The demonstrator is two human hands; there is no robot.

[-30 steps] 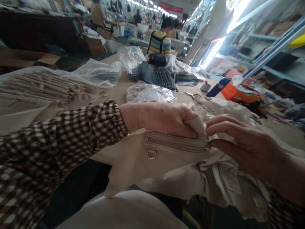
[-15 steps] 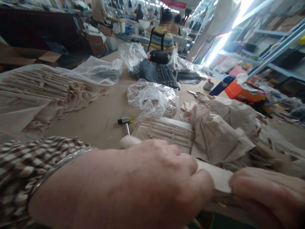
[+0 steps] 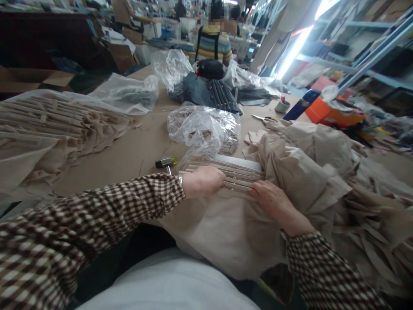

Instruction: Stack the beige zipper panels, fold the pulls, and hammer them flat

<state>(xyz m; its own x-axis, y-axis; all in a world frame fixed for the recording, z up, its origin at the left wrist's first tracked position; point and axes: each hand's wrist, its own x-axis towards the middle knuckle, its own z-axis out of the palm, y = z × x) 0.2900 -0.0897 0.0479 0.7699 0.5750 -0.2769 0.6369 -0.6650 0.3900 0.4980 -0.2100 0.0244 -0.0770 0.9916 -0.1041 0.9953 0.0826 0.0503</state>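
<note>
A beige fabric piece (image 3: pixel 222 224) with a zipper strip lies over the near table edge and hangs toward my lap. My left hand (image 3: pixel 203 181) rests on its upper edge, fingers curled over it. My right hand (image 3: pixel 274 202) presses on the same piece further right, fingers bent against the cloth. Just beyond both hands sits a stack of similar beige zipper pieces (image 3: pixel 232 172), fanned out. A small hammer (image 3: pixel 166 162) lies on the table left of the stack.
A heap of loose beige fabric (image 3: pixel 322 172) fills the right side. Another fanned row of beige pieces (image 3: pixel 58 125) lies at left. Clear plastic bags (image 3: pixel 203 127), dark pieces (image 3: pixel 209 92) and scissors (image 3: pixel 263 118) sit further back. A person in a striped top (image 3: pixel 213 41) works beyond.
Both hands have moved away from the camera and lowered the beige piece onto the table in front of the stack. The view has tilted down slightly.
</note>
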